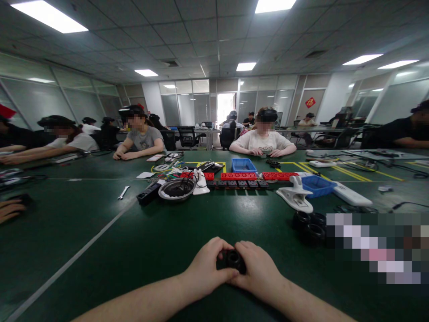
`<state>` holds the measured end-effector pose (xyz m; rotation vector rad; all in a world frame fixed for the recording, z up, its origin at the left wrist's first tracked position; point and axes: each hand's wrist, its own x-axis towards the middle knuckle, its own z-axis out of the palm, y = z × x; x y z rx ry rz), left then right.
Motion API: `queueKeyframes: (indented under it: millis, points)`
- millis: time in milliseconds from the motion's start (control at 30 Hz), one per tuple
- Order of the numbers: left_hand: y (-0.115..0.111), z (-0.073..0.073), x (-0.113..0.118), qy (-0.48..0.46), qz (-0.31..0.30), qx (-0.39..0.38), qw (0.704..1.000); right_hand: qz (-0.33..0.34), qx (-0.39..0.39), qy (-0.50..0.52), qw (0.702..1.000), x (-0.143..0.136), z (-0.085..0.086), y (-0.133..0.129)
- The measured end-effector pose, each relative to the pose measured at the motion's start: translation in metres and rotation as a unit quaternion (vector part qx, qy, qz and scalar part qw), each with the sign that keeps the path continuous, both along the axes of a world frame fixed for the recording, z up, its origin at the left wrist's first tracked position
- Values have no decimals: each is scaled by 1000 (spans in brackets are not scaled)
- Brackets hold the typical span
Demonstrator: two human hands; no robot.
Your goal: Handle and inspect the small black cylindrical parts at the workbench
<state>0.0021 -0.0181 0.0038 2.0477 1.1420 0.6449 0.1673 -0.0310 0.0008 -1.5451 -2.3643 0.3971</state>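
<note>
Close in front of me, my left hand [208,267] and my right hand [257,267] meet around a small black round part with a hole in its top [233,258]. The fingers of both hands are wrapped about its sides, the thumbs nearest me. The lower part of the piece is hidden by my hands, so its exact kind does not show. To the right of my right hand, several black ring-shaped parts [314,232] stand together on the green table [161,250].
Beyond my hands lie a metal bowl [177,190], a white clip stand [296,197], red socket strips [238,176], blue bins [243,165] [317,185] and a wrench [124,192]. A person [263,138] sits across the table. Another person's hand [11,210] is at left.
</note>
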Motion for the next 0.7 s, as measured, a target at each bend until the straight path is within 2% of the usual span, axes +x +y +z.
queueKeyframes:
  millis: [167, 267, 400, 533, 700]
  points:
    - [0, 3, -5, -52, -56, 29, 997, 82, -53, 113, 989, 14, 5, 4]
    - [0, 4, -6, -53, -65, 51, 995, 105, -89, 152, 979, 20, 8, 7]
    - [1, 7, -6, -32, -61, 42, 997, 120, -116, 142, 976, 23, 11, 11]
    - [5, 9, -7, -31, -97, 11, 995, 123, -145, 122, 974, 26, 15, 13]
    - [9, 8, -7, -21, -113, -26, 993, 161, -141, 114, 970, 28, 18, 14]
